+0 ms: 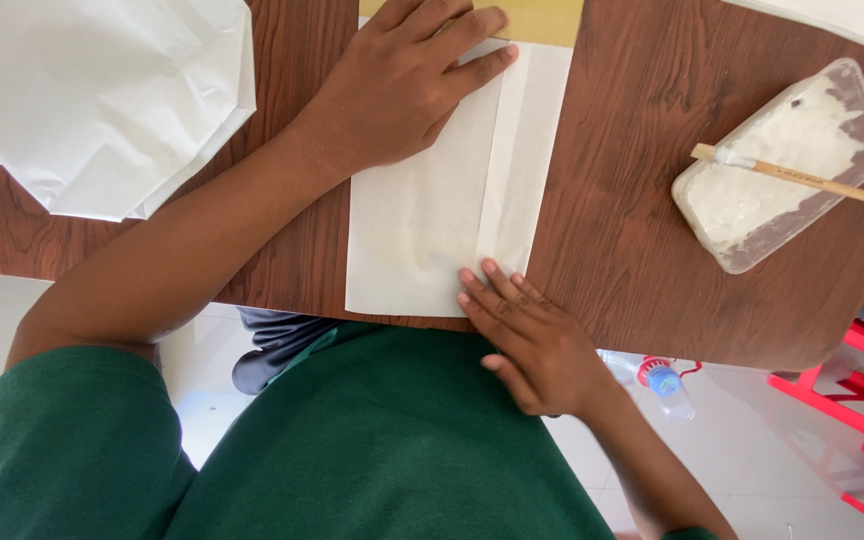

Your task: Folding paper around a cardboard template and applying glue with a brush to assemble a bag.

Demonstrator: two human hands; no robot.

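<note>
A folded white paper sheet (432,215) lies on the brown wooden table (622,230), with a long flap folded over along its right side. My left hand (407,85) lies flat on the far part of the sheet, fingers pointing right toward the fold. Down at the near edge of the sheet, my right hand (532,335) presses its fingertips on the flap. A tan paper piece (542,20) shows under the sheet's far end.
A clear plastic tub of white paste (782,165) sits at the right with a wooden-handled brush (802,180) resting across it. Crumpled white paper (92,95) covers the far left. A red stool (862,400) and a plastic bottle (667,385) are on the floor.
</note>
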